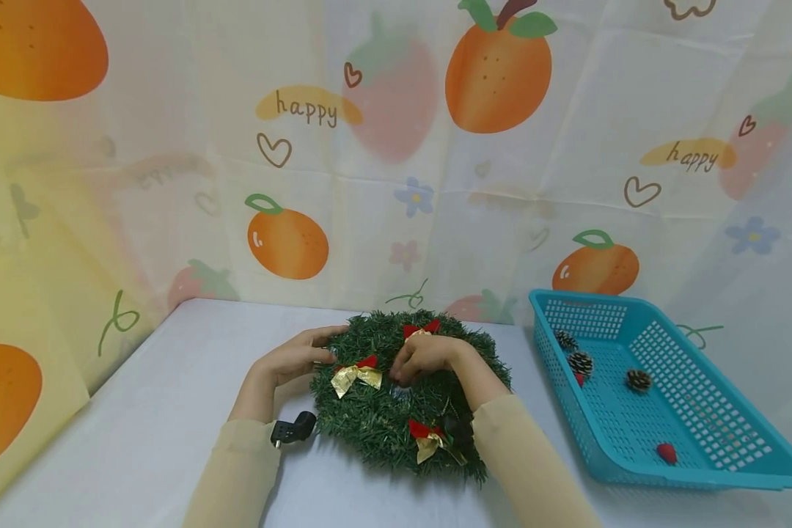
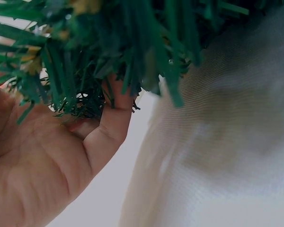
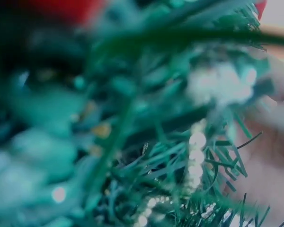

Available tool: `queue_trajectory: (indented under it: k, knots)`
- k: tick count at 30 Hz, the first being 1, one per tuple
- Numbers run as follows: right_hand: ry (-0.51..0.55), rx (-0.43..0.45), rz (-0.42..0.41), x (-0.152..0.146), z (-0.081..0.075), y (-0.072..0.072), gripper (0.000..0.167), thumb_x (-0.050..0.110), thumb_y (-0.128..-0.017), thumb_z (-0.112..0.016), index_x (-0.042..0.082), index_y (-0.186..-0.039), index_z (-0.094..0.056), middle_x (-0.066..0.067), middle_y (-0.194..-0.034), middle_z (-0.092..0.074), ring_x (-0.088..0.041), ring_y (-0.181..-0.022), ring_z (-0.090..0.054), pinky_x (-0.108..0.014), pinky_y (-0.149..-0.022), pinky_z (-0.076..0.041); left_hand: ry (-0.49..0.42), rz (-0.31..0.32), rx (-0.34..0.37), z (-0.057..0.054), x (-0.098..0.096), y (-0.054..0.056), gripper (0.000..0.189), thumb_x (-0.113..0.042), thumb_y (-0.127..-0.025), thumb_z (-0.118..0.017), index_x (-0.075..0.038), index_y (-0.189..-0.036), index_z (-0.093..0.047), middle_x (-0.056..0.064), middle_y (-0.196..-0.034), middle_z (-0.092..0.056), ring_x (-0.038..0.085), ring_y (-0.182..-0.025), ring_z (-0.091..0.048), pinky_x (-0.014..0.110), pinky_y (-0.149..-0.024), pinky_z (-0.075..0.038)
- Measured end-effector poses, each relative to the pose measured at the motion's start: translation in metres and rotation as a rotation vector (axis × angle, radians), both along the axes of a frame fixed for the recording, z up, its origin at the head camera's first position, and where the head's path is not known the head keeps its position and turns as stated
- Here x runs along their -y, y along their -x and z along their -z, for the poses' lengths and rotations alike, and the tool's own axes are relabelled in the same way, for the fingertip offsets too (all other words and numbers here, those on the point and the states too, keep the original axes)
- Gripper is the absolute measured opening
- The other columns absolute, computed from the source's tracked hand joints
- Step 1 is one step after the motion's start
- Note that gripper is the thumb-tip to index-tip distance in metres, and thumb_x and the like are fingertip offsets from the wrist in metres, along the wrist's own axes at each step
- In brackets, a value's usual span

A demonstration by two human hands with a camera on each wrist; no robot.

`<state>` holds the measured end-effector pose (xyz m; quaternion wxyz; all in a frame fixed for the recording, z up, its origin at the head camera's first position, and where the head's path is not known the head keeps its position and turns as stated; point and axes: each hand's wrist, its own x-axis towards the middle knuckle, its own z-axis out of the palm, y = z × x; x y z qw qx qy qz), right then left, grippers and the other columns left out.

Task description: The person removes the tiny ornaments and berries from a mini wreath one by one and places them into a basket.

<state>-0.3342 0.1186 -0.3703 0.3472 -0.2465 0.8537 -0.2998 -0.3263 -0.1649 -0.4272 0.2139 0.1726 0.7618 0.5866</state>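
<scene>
A green artificial wreath (image 1: 369, 422) lies on the white table, with red-and-gold bows such as the left bow (image 1: 358, 376) and the lower bow (image 1: 427, 444). At its left edge my left hand (image 1: 297, 357) holds the greenery; in the left wrist view its fingers (image 2: 114, 120) curl up into the needles. My right hand (image 1: 429, 356) reaches over the wreath's middle, fingers bent down just below the upper bow (image 1: 419, 332). Whatever those fingertips pinch or touch is hidden. A string of pale beads (image 3: 196, 156) runs through blurred needles in the right wrist view.
A turquoise plastic basket (image 1: 676, 469) stands at the right, holding several small pinecones, among them one pinecone (image 1: 639, 380), and a red berry-like piece (image 1: 666, 452). A fruit-print curtain (image 1: 501, 176) hangs behind the table (image 1: 138, 433). A black device (image 1: 293, 428) sits at the left wrist.
</scene>
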Motion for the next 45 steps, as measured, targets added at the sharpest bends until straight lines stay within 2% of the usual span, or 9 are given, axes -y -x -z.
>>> queue_trajectory:
  k: [4, 9, 17, 25, 34, 41, 45]
  knots:
    - [-0.014, 0.015, -0.032, 0.0, -0.001, 0.001, 0.031, 0.008, -0.099, -0.054, 0.0, -0.126, -0.066, -0.015, -0.142, -0.058, -0.025, -0.124, -0.061, -0.034, -0.099, -0.053, 0.007, -0.006, 0.004, 0.0, 0.0, 0.0, 0.073, -0.011, -0.092, -0.058, -0.015, -0.158, -0.027, 0.018, -0.167, -0.004, 0.037, -0.146, -0.026, 0.039, -0.102, -0.04]
    - [0.001, 0.076, -0.019, -0.002, 0.001, 0.003, 0.032, 0.008, -0.1, -0.051, 0.001, -0.128, -0.065, -0.015, -0.146, -0.055, -0.024, -0.124, -0.061, -0.033, -0.098, -0.052, 0.012, -0.013, 0.007, -0.001, 0.0, -0.001, 0.073, -0.011, -0.091, -0.058, -0.015, -0.157, -0.028, 0.018, -0.167, -0.005, 0.035, -0.143, -0.029, 0.04, -0.103, -0.04]
    - [0.082, 0.137, 0.014, -0.005, 0.004, 0.005, 0.032, 0.004, -0.101, -0.047, -0.006, -0.127, -0.063, -0.019, -0.149, -0.049, -0.028, -0.128, -0.058, -0.036, -0.102, -0.051, 0.016, -0.011, -0.008, -0.001, 0.001, -0.003, 0.073, -0.01, -0.091, -0.057, -0.014, -0.157, -0.028, 0.02, -0.167, -0.005, 0.031, -0.135, -0.036, 0.036, -0.099, -0.042]
    - [0.217, 0.228, 0.02, -0.012, 0.0, 0.006, 0.035, 0.003, -0.101, -0.046, -0.011, -0.13, -0.058, -0.024, -0.153, -0.042, -0.036, -0.128, -0.057, -0.041, -0.107, -0.048, 0.014, 0.002, -0.016, -0.001, 0.001, -0.002, 0.072, -0.011, -0.092, -0.058, -0.013, -0.157, -0.027, 0.02, -0.167, -0.005, 0.033, -0.138, -0.034, 0.035, -0.099, -0.042]
    - [0.334, 0.255, 0.033, -0.023, -0.012, 0.007, 0.035, 0.008, -0.101, -0.05, -0.008, -0.131, -0.059, -0.02, -0.152, -0.046, -0.032, -0.128, -0.058, -0.043, -0.109, -0.045, 0.011, 0.014, -0.015, -0.002, 0.0, -0.001, 0.072, -0.011, -0.093, -0.056, -0.013, -0.158, -0.026, 0.017, -0.168, -0.005, 0.033, -0.142, -0.027, 0.034, -0.098, -0.042]
    - [0.462, 0.273, -0.015, -0.038, -0.023, 0.01, 0.044, 0.01, -0.102, -0.048, -0.016, -0.138, -0.046, -0.024, -0.16, -0.028, -0.038, -0.145, -0.036, -0.051, -0.121, -0.027, 0.016, 0.001, -0.012, -0.001, 0.0, -0.001, 0.071, -0.01, -0.093, -0.057, -0.015, -0.158, -0.027, 0.016, -0.168, -0.006, 0.033, -0.142, -0.03, 0.035, -0.099, -0.041]
    - [0.51, 0.244, -0.015, -0.044, -0.026, 0.011, 0.043, 0.009, -0.102, -0.048, -0.017, -0.137, -0.047, -0.026, -0.16, -0.027, -0.038, -0.145, -0.037, -0.047, -0.12, -0.032, 0.012, -0.005, -0.005, 0.0, 0.0, 0.0, 0.072, -0.009, -0.093, -0.057, -0.015, -0.158, -0.027, 0.016, -0.168, -0.006, 0.032, -0.139, -0.033, 0.034, -0.097, -0.042]
